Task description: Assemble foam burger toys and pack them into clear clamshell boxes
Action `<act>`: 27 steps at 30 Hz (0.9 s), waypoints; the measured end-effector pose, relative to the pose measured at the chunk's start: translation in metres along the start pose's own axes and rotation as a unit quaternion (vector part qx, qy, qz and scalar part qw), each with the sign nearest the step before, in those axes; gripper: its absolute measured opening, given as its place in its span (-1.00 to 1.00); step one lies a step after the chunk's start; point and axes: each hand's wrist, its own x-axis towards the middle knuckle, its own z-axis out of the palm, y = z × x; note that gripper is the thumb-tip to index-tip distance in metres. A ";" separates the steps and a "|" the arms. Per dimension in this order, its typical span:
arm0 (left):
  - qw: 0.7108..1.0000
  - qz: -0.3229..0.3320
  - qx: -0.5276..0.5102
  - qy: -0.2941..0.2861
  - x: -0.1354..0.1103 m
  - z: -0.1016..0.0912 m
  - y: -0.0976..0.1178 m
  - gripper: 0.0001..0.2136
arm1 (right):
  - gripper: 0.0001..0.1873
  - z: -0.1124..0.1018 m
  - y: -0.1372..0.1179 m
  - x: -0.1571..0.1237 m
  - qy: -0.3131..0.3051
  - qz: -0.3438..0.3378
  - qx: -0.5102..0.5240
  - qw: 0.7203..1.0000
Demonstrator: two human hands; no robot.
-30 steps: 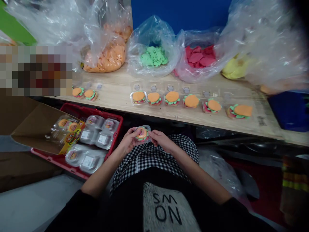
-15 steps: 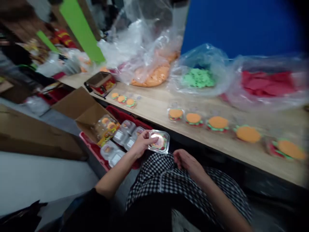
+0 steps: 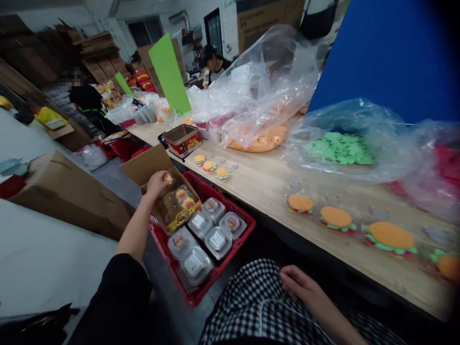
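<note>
Over the open cardboard box, my left hand is closed on a small clear plastic pack with a toy burger in it. Its fingers are partly hidden behind the box flap and the pack. Lower in that box, more packed burgers show near its printed yellow front. My right hand rests by my checked apron, fingers loosely curled together, and nothing shows in it. The box stands in a red crate, beside several clear clamshell packs.
Along the wooden table lie orange-topped burgers in open clear shells. Behind them are bags of orange pieces, green pieces and red pieces. A red tin stands at the edge. Other people work farther back.
My left hand has carried the burger pack from above my lap leftward into the cardboard box. The view has swung left; my right hand stays by my apron.
</note>
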 end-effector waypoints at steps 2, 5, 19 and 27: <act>1.000 -0.011 0.011 -0.016 0.007 0.018 -0.006 -0.58 | -0.62 -0.001 0.001 0.004 0.008 0.012 -0.006 1.000; 0.999 -0.025 0.018 -0.032 0.014 0.041 -0.011 -0.59 | -0.58 -0.002 0.003 0.008 0.023 0.025 -0.012 0.999; 0.993 0.008 0.085 -0.084 0.027 0.065 -0.014 -0.81 | -0.53 0.005 -0.001 0.025 0.004 0.049 -0.004 0.999; 0.992 0.100 0.047 0.058 0.036 0.038 0.055 -0.76 | -0.53 0.006 0.007 0.039 0.001 0.034 0.001 0.999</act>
